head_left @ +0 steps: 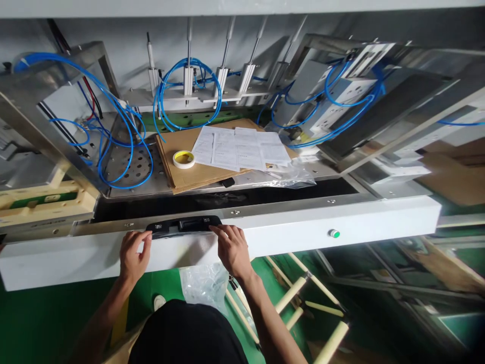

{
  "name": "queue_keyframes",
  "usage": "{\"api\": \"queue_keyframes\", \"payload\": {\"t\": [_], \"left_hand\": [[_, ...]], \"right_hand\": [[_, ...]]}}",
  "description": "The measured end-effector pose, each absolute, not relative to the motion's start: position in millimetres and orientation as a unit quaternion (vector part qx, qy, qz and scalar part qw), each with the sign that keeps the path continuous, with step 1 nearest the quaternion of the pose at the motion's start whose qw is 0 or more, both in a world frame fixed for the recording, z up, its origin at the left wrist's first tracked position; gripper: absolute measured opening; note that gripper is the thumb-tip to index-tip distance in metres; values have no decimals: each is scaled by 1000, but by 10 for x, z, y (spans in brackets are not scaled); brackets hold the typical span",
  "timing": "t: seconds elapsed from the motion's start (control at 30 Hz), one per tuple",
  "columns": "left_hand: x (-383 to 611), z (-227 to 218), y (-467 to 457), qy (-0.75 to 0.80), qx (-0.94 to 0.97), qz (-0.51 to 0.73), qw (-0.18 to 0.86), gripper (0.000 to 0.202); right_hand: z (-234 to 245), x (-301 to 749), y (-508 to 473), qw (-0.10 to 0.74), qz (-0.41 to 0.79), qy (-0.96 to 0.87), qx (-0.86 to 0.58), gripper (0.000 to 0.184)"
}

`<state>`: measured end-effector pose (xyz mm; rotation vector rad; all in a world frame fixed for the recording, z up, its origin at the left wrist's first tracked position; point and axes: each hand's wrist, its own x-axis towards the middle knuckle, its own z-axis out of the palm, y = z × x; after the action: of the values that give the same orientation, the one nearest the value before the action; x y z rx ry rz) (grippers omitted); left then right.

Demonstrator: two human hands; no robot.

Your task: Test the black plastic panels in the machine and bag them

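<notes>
A black handle (184, 224) lies along the top edge of a long white machine panel (288, 228). My left hand (133, 254) rests on the panel's front, its fingertips pressed at the handle's left end. My right hand (232, 249) rests on the panel too, with its fingers stretched to the handle's right end. Neither hand wraps around anything. Both forearms reach up from the bottom of the view.
Behind the panel lies cardboard (189, 167) with printed papers (238, 148), a yellow tape roll (184, 159) and a clear plastic bag (291, 175). Blue air hoses (125, 131) loop around pneumatic cylinders. A green button (334, 233) sits on the panel. Wooden rails (295, 293) stand on the green floor.
</notes>
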<state>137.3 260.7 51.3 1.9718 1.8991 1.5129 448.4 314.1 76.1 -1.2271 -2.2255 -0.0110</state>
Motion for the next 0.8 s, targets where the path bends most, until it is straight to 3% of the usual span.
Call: {"api": "queue_keyframes", "payload": {"t": [0.17,0.37,0.5,0.6,0.67,0.8], "left_hand": [[1434,462,2668,665,558,496,4,19],[1423,464,2750,719,483,499,25,13],[1422,476,2783,731,461,501,51,15],[1416,487,2792,735,460,495,63,17],[1405,493,2801,735,462,491,67,17],[1362,508,2812,728,478,488,68,16]], "right_hand": [[785,4475,3284,300,22,-814,-497,43],[635,4571,3457,361,35,-750,-553,39],[609,4472,3380,427,-10,-675,-602,40],[690,4170,3224,469,-70,-683,-555,34],[754,3895,3160,443,-67,-759,-473,35],[803,3468,3238,291,5,-861,-417,42]]}}
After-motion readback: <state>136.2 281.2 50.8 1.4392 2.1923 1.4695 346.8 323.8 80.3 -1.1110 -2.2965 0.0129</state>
